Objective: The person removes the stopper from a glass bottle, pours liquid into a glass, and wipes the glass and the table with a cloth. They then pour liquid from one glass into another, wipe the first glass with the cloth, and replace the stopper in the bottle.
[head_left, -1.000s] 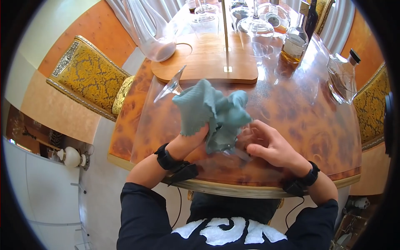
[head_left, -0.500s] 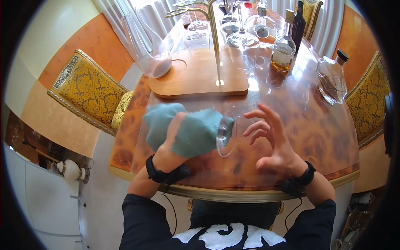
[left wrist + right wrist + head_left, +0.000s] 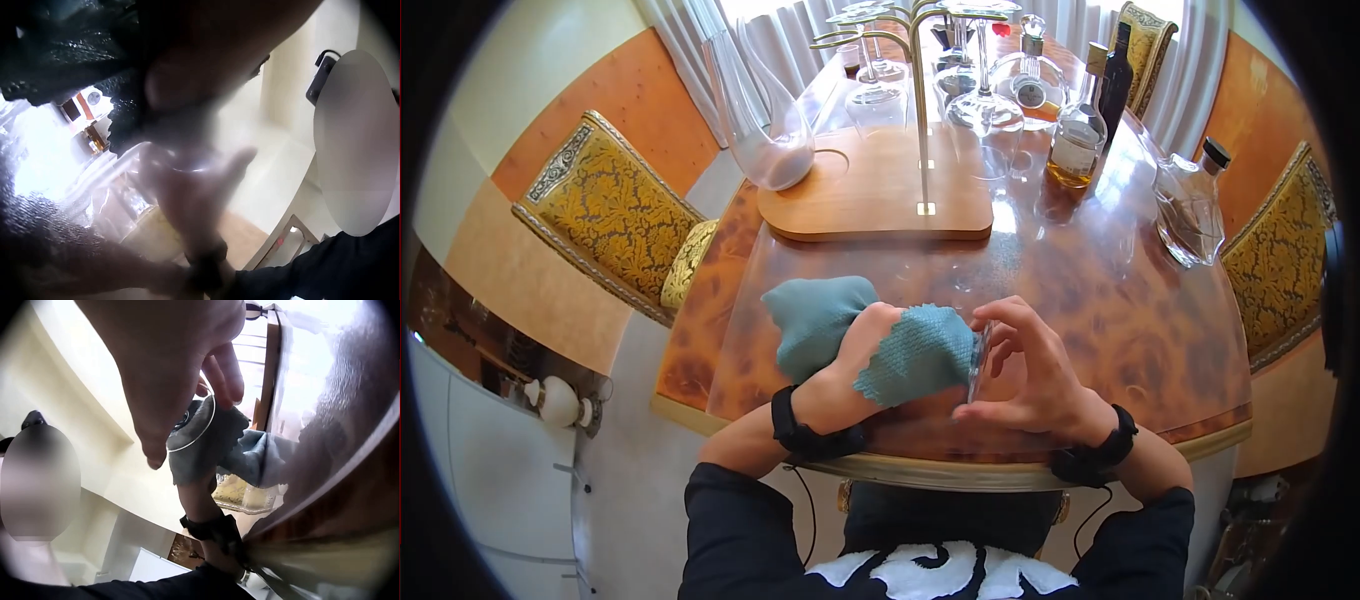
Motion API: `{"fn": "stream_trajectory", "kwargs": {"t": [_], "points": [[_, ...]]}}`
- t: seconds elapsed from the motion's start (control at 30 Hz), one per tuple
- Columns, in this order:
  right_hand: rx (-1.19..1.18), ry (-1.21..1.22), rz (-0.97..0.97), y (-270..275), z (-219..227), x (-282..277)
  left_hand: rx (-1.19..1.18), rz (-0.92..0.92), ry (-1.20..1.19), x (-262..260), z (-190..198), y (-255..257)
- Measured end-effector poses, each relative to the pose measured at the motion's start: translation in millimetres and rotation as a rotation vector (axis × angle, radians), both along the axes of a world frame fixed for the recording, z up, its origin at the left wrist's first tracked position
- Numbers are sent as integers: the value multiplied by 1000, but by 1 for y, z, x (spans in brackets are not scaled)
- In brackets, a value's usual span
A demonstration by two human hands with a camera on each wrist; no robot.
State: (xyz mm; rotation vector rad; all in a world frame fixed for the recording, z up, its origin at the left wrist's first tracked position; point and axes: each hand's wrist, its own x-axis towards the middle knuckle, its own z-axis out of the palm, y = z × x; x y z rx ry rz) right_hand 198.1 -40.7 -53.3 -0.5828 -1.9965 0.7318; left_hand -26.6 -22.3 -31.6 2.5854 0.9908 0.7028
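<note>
In the head view my left hand grips a wine glass through a blue-green cloth, over the near part of the table. Only the rim of the glass shows, pointing right; stem and foot are hidden. More of the cloth bunches out left of the hand. My right hand is at the rim, fingers spread, with the fingertips at its far edge and the thumb by its near edge. The right wrist view shows the round rim between thumb and fingers, the cloth behind it.
A wooden stand with brass hooks carries hanging stemmed glasses. A tall decanter leans at its left. Bottles, including one with amber liquor, stand behind right; a stoppered decanter sits at the right of the glossy table.
The glass and cloth swung round, the rim coming to face right, and shifted slightly right and nearer. My right hand drew back and opened, then came in to the rim.
</note>
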Motion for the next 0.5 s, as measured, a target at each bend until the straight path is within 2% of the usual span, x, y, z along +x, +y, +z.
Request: {"fn": "stream_trajectory", "kwargs": {"t": [0.07, 0.1, 0.17, 0.23, 0.27, 0.33, 0.4, 0.43, 0.5], "points": [[-74, 12, -35, -4, -1, -3, 28, -6, 15, 0, -3, 4], [-74, 10, -34, -3, 2, -3, 28, -39, -63, -1, -5, 6], [98, 5, -81, -1, 8, -1, 21, -70, -145, -2, -4, 8], [122, 24, -102, -1, 7, -2, 177, -82, -87, -6, 4, 10], [149, 47, -124, 0, 7, -2, 178, -84, -90, -8, 6, 9], [175, 11, -149, 3, 7, 0, 249, -23, 66, -12, 9, 10], [197, -23, -173, 4, 7, 3, 299, 34, 53, -21, -1, 22], [172, -20, -189, 5, 8, 5, 350, 93, 42, -23, 4, 27], [143, -15, -203, 7, 7, 8, 366, 95, 92, -31, 17, 26]]}}
